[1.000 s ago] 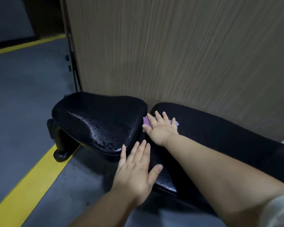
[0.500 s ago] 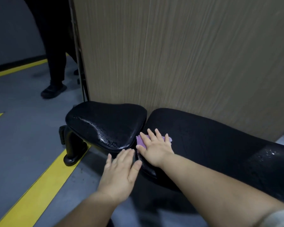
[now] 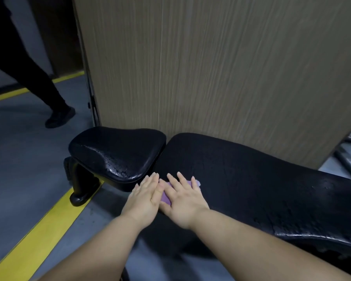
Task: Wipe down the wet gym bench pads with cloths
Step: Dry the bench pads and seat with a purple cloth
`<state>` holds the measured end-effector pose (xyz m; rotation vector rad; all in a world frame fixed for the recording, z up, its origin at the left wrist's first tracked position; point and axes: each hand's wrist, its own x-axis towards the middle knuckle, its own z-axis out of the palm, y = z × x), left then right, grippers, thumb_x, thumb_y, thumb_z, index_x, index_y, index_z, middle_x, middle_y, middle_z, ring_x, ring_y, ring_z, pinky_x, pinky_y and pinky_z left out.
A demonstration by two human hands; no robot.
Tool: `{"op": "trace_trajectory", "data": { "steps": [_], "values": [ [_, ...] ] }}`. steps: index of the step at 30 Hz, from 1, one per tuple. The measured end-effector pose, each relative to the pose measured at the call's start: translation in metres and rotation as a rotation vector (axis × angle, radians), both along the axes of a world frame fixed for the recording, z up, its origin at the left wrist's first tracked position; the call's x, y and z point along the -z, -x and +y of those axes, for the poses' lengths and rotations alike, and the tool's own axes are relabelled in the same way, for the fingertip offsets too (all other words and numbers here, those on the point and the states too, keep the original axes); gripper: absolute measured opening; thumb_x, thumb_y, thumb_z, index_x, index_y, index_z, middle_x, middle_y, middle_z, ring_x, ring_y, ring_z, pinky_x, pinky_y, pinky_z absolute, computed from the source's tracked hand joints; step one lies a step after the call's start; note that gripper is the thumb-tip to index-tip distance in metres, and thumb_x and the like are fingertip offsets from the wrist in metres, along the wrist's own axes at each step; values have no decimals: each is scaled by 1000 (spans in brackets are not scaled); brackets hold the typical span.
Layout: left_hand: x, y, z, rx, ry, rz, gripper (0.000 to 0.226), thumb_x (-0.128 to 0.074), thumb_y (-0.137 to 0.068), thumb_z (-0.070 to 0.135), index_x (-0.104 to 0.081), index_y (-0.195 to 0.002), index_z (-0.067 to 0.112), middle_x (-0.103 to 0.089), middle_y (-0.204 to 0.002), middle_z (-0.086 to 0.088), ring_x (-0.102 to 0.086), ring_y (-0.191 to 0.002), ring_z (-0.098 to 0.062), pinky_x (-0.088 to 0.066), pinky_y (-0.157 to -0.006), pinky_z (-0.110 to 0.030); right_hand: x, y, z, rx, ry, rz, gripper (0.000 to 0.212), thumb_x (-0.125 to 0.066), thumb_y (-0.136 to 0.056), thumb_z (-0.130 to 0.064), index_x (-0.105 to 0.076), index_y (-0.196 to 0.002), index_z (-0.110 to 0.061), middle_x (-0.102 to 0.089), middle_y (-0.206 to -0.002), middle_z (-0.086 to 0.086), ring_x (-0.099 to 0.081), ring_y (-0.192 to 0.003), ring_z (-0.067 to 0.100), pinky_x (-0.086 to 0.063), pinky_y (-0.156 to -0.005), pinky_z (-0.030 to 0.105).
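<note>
A black gym bench stands against a wooden panel. Its small seat pad (image 3: pixel 118 153) on the left is beaded with water along its near edge. The long back pad (image 3: pixel 241 179) stretches to the right, with droplets toward its right end. A purple cloth (image 3: pixel 166 196) lies at the near left corner of the long pad. My right hand (image 3: pixel 182 199) presses flat on the cloth with straight fingers and hides most of it. My left hand (image 3: pixel 145 196) lies flat beside it, at the gap between the two pads, its thumb touching the cloth's edge.
A tall wooden panel (image 3: pixel 211 78) rises right behind the bench. Yellow floor lines (image 3: pixel 41 230) run under the bench's black foot (image 3: pixel 79 191). Another person's dark leg and shoe (image 3: pixel 59 116) are at the far left. Metal bars (image 3: pixel 349 159) lie at the right edge.
My right hand has slid the cloth toward me along the long pad's left end. My left hand has moved right, up beside it. The other person's leg has shifted.
</note>
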<state>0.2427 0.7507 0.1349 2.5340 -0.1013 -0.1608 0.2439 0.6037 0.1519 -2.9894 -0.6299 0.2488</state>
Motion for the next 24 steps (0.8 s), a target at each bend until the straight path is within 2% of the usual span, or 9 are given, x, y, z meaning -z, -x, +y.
{"op": "trace_trajectory", "data": {
  "steps": [4, 8, 10, 14, 17, 21, 23, 24],
  "values": [
    [-1, 2, -6, 14, -44, 35, 55, -12, -104, 41, -8, -156, 23, 3, -162, 14, 8, -147, -1, 6, -120, -29, -1, 10, -17, -18, 19, -14, 68, -22, -95, -63, -4, -153, -33, 4, -162, -6, 15, -147, 18, 12, -117, 49],
    [-6, 3, -12, 19, -112, 44, 56, -11, -104, 44, -4, -156, 24, 8, -161, 14, 13, -146, -2, 9, -120, -31, 2, 16, -36, -47, 63, -51, 87, 3, -75, -74, 0, -153, -34, 4, -162, -7, 15, -147, 18, 11, -117, 48],
    [-9, 4, -15, 36, -164, 42, 56, -11, -104, 44, -2, -156, 24, 10, -161, 14, 15, -146, -3, 10, -120, -32, 1, 19, -48, -52, 69, -58, 91, 6, -75, -81, 0, -153, -35, 5, -162, -8, 15, -147, 18, 10, -118, 48],
    [-8, 4, -18, 50, -241, 31, 58, -11, -104, 47, 1, -156, 24, 12, -161, 12, 17, -146, -6, 11, -120, -35, -3, 28, -77, -35, 90, -54, 98, 10, -65, -78, 2, -153, -36, 7, -161, -10, 16, -147, 16, 11, -117, 44],
    [-7, 3, -21, 50, -293, 34, 60, -13, -103, 48, 4, -156, 24, 14, -161, 11, 18, -147, -9, 11, -119, -38, -4, 34, -108, -13, 105, -45, 106, 20, -58, -83, 2, -152, -38, 6, -161, -12, 15, -147, 15, 13, -116, 41],
    [-7, 3, -22, 51, -335, 29, 62, -15, -103, 49, 5, -156, 23, 16, -161, 9, 19, -147, -13, 9, -120, -41, -4, 38, -168, 133, 156, -35, 116, 33, -47, -87, 3, -150, -43, 6, -159, -18, 12, -147, 11, 7, -117, 38],
    [-7, 3, -22, 48, -330, 31, 63, -16, -103, 49, 5, -156, 23, 15, -161, 9, 18, -147, -13, 9, -120, -42, -7, 40, -208, 281, 159, -25, 118, 31, -45, -89, 2, -150, -44, 8, -156, -23, 10, -147, 10, 4, -118, 38],
    [-7, 4, -22, 46, -329, 33, 63, -16, -103, 50, 5, -156, 23, 15, -161, 9, 18, -147, -13, 9, -120, -42, -9, 41, -229, 372, 146, -9, 113, 27, -49, -90, 2, -150, -44, 9, -154, -24, 9, -148, 11, 3, -118, 39]
  ]
}}
